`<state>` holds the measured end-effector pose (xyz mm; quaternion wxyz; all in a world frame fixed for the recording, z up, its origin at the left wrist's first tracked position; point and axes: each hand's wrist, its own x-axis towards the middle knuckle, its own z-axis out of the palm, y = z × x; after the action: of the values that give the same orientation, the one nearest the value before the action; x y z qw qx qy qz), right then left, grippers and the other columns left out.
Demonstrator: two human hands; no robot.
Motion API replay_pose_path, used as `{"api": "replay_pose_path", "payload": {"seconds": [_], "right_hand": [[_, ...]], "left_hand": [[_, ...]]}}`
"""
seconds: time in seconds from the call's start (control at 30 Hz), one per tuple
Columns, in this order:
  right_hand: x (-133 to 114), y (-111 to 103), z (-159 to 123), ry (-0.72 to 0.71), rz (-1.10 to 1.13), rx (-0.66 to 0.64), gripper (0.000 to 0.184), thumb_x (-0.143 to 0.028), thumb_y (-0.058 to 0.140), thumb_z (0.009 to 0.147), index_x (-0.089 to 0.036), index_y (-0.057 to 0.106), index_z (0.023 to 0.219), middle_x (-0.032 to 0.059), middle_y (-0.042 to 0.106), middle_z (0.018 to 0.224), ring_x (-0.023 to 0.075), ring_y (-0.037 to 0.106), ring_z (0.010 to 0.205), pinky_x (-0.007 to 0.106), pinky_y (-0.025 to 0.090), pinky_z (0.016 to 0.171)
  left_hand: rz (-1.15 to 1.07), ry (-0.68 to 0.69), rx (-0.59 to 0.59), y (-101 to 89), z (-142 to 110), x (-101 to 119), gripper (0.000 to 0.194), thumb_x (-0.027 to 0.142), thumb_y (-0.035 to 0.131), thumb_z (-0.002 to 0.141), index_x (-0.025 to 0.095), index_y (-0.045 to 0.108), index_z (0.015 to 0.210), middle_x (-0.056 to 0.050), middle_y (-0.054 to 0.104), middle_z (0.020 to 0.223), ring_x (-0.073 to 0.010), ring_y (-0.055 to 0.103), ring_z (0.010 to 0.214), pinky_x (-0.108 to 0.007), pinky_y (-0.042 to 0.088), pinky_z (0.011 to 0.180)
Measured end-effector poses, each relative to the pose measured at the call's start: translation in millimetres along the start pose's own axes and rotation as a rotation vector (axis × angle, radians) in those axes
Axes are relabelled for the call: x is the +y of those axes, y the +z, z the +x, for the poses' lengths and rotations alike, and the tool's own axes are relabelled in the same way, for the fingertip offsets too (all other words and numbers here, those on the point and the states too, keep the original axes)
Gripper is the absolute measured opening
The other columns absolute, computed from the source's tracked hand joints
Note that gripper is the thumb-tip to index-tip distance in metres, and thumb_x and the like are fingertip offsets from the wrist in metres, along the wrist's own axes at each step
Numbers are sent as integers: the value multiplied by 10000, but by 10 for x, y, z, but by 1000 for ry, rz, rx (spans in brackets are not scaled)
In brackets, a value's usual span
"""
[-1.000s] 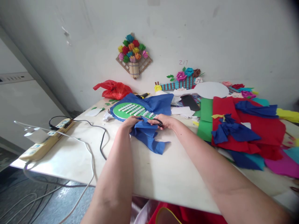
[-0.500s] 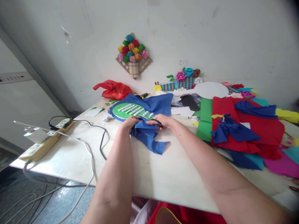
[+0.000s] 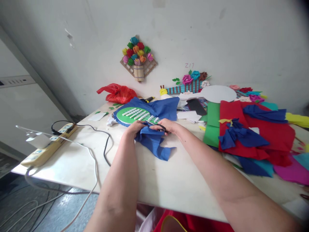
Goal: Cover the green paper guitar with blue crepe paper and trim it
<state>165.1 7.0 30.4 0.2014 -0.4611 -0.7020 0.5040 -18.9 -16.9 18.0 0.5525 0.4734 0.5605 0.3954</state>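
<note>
A green oval board point(image 3: 122, 116) with rows of white strips lies on blue crepe paper point(image 3: 166, 108). At the board's near edge my left hand point(image 3: 136, 126) is closed on that paper, its fingertips partly hidden. My right hand point(image 3: 168, 125) grips dark-handled scissors point(image 3: 162, 128), whose blades point left along the edge of the board toward my left hand. A ragged flap of the blue paper hangs toward me below both hands and rests on the table.
To the right lie red crepe paper point(image 3: 277, 135), green sheets point(image 3: 211, 124) and blue scraps. A white paddle-shaped board point(image 3: 218, 93) and a black phone point(image 3: 196, 106) are behind. On the left sit a power strip point(image 3: 45, 148) with cables and a red plastic bag point(image 3: 120, 93).
Both hands stay almost in the same place. My right hand and the scissors have shifted very slightly left along the paper; the whole view has moved a little.
</note>
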Motion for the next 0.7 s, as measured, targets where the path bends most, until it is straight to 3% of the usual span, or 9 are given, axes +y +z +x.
{"api": "replay_pose_path", "payload": {"seconds": [0.27,0.37,0.53,0.7], "right_hand": [[17,8,0,-42,-14,0,477,-519,808,519,-154,501,527,-70,423,399,29,347,296,152,235,245],[11,23,10,-24,-50,-7,474,-527,797,538,-162,494,532,-62,437,407,40,363,308,163,281,255],[6,50,30,-63,-112,56,483,-523,794,540,-162,477,491,-62,412,388,37,331,320,167,292,267],[-9,68,7,-74,-106,36,485,-529,794,529,-161,480,488,-60,429,378,45,359,325,170,339,291]], "left_hand": [[10,14,57,8,-9,6,110,115,633,600,144,694,686,-36,624,527,-155,565,469,-257,471,492],[0,23,69,4,10,-9,85,108,631,601,144,687,654,-47,641,557,-152,573,476,-254,472,504],[2,28,42,-14,35,-32,87,120,630,604,146,690,662,-44,643,560,-156,583,493,-255,480,511],[-1,40,19,-38,50,-52,88,129,640,596,145,685,670,-45,654,578,-151,590,499,-247,485,514]]}}
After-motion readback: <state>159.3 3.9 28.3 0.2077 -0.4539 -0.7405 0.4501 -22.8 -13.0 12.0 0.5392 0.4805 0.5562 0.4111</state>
